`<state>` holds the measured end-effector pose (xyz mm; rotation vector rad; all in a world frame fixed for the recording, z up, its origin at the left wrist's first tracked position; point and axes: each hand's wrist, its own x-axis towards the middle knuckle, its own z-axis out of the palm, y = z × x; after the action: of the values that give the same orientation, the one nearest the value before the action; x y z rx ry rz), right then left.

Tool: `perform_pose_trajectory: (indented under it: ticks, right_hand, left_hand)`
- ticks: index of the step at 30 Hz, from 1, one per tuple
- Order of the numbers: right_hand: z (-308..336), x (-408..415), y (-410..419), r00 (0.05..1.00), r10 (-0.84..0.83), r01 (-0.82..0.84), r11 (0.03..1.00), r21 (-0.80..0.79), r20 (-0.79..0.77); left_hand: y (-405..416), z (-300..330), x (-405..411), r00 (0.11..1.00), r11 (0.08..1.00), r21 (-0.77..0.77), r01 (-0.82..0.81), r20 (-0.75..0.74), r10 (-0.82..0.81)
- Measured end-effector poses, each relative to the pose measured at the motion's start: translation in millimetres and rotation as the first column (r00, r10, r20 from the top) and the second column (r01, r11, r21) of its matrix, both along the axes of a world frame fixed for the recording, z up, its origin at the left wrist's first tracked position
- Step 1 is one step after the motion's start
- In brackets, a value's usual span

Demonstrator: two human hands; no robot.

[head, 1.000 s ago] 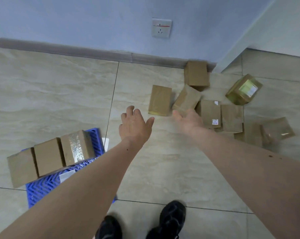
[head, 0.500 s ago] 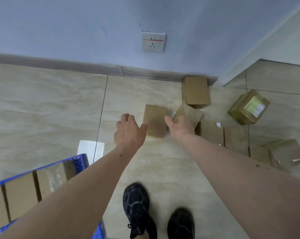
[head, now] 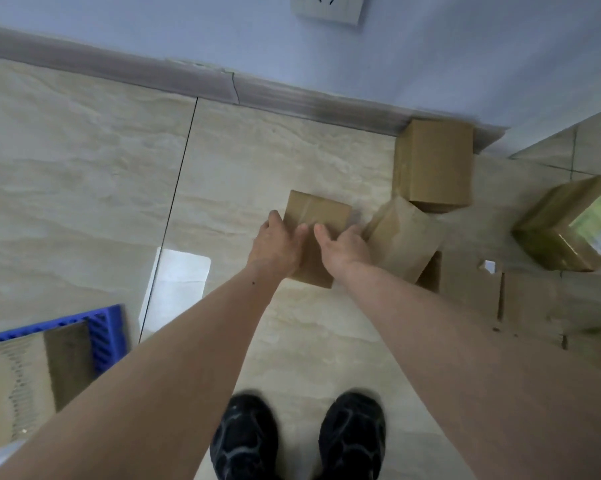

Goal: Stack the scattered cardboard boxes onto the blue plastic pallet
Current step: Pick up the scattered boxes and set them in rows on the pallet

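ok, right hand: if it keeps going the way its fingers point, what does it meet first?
The right hand already touches the taped box; beyond that only bare floor, then the baseboard. Depth unclear.

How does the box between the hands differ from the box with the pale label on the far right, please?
The box between the hands is plain brown and lies flat; the labelled box is glossy, olive-tinted and sits tilted. Both hands touch the first, left hand and right hand; the labelled box stands untouched. Both rest on the floor.
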<state>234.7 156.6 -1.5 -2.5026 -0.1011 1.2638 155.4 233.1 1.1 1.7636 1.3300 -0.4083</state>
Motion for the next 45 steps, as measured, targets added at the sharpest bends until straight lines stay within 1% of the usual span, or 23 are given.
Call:
perform_pose_trajectory:
  ticks: [6, 11, 19, 21, 23, 26, 30, 36, 45]
  right_hand:
    - [-27, 0, 4, 0.997, -0.066, 0.067, 0.998, 0.014, -0.04]
    - [-16, -6, 0, 0.995, -0.086, 0.088, 0.996, 0.026, -0.047]
    - [51, -16, -1, 0.995, -0.099, 0.101, 0.992, 0.073, -0.031]
    - [100, -30, -7, 0.993, -0.117, 0.118, 0.987, 0.112, -0.015]
    - [104, -31, -8, 0.994, -0.11, 0.111, 0.986, 0.128, -0.014]
    - [138, -44, -16, 0.993, -0.12, 0.119, 0.978, 0.171, -0.004]
    - [178, -63, -25, 0.995, -0.093, 0.085, 0.975, 0.205, 0.031]
    - [213, -106, -53, 0.998, 0.013, -0.026, 0.975, 0.223, 0.063]
    - [235, -214, -96, 0.992, 0.115, -0.123, 0.961, 0.248, 0.049]
  left_hand:
    - [-6, -23, -9, 0.999, 0.998, -0.066, -0.022, 0.047, 0.025]
    - [-9, -8, -16, 0.999, 0.998, -0.057, -0.017, 0.05, 0.02]
    - [-7, 56, -33, 0.996, 0.999, -0.031, -0.034, 0.076, 0.036]
    - [-8, 105, -48, 0.995, 1.0, -0.01, 0.001, 0.101, 0.0]
    - [-9, 111, -49, 0.994, 1.0, -0.006, -0.028, 0.101, 0.029]
    - [-13, 142, -62, 0.993, 1.0, 0.018, -0.007, 0.119, 0.005]
    - [-21, 177, -84, 0.989, 0.996, 0.085, -0.014, 0.15, 0.001]
    - [-56, 206, -135, 0.976, 0.99, 0.109, -0.09, 0.208, 0.066]
    - [-119, 235, -257, 0.949, 0.97, 0.049, -0.238, 0.222, 0.222]
